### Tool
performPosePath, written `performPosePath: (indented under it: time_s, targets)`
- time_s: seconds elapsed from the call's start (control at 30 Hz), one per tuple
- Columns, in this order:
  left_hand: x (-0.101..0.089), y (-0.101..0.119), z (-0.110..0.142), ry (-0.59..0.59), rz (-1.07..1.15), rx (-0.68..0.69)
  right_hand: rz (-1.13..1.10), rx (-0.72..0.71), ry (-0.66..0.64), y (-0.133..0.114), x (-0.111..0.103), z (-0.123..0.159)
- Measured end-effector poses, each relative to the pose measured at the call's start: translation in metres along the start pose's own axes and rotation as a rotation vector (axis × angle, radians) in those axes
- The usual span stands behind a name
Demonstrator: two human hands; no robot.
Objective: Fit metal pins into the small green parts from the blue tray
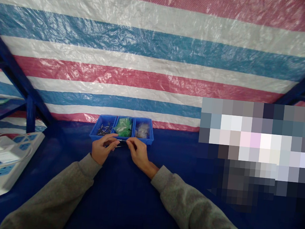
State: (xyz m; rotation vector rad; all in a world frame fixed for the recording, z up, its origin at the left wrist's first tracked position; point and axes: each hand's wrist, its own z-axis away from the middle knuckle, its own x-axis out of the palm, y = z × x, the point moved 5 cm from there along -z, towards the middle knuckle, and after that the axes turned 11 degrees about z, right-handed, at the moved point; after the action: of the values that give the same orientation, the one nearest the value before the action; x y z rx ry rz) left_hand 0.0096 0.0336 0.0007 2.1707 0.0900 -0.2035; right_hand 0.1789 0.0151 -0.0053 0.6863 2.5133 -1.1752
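Observation:
Just in front of the blue bins, my left hand [103, 147] and my right hand [138, 154] face each other with fingers pinched. Between them runs a thin, slender piece [122, 140], light along its top, held near one end by each hand. Its exact kind is too small to make out. A dark thin shape shows right below it, partly hidden by my left fingers. Behind my hands, the left bin [93, 132] holds small metal parts [104, 129], the middle one green plastic pieces or bags [123, 127], and the right one clear bags [142, 130].
White power strips [7, 167] with a plugged-in white adapter [7, 151] lie at the left on the blue table [117, 197]. A striped plastic sheet [147, 56] hangs behind, with blue frame bars [30, 111] at the sides. A blurred-out patch covers the right.

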Motion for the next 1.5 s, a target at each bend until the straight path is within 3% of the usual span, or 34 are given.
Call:
performPosePath:
  time_s: [0.23,0.47,0.67,0.97,1.13,1.33,1.5]
  targets:
    - [0.004,0.003,-0.005,0.005,0.04,-0.058,-0.007,0.004,-0.003,0.004,0.001,0.0]
    - [0.005,0.01,-0.003,-0.011,0.042,-0.008,-0.002,-0.063,-0.071,0.003,0.006,0.0]
    - [0.004,0.012,-0.001,0.029,0.044,-0.024,0.01,-0.059,-0.042,0.002,0.004,0.0]
    - [0.001,0.012,-0.001,-0.021,-0.228,0.091,-0.004,-0.048,-0.016,-0.001,0.001,0.0]
    - [-0.002,0.011,-0.001,0.042,-0.281,0.134,-0.01,-0.031,0.007,-0.001,-0.001,0.0]
    - [0.003,0.021,-0.003,-0.045,-0.291,0.25,0.003,-0.016,0.02,-0.001,-0.003,0.001]
    - [0.004,0.015,-0.003,-0.089,-0.273,0.164,0.003,-0.015,0.017,0.0,-0.003,0.001]
